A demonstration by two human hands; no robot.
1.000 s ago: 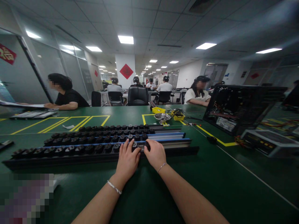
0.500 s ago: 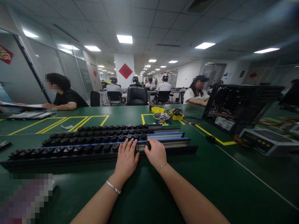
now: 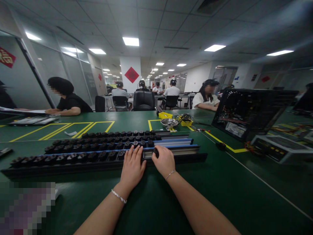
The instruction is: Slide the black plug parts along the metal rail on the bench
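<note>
Long track rails lie side by side across the table, the nearest one a black rail (image 3: 73, 167). Rows of small black round socket-like modules (image 3: 80, 157) fill their left parts. My left hand (image 3: 132, 166) lies palm down over the near rail, fingers stretched out, the fingertips touching the modules at the end of the row. Just to its right, my right hand (image 3: 164, 161) is curled with thumb and fingers closed round a small black module (image 3: 156, 151) at the rail's bare channel. Most of that module is hidden by the fingers.
Beyond the rails stand a metal bowl (image 3: 169, 122), a yellow tray (image 3: 165, 115) and a yellow box (image 3: 186, 122) with cables. An open computer case (image 3: 244, 114) and a power supply unit (image 3: 281, 148) are at right. Co-workers sit across the table.
Both hands stay almost in place on the near rail. The view has shifted very slightly, and the person at left has lowered their head.
</note>
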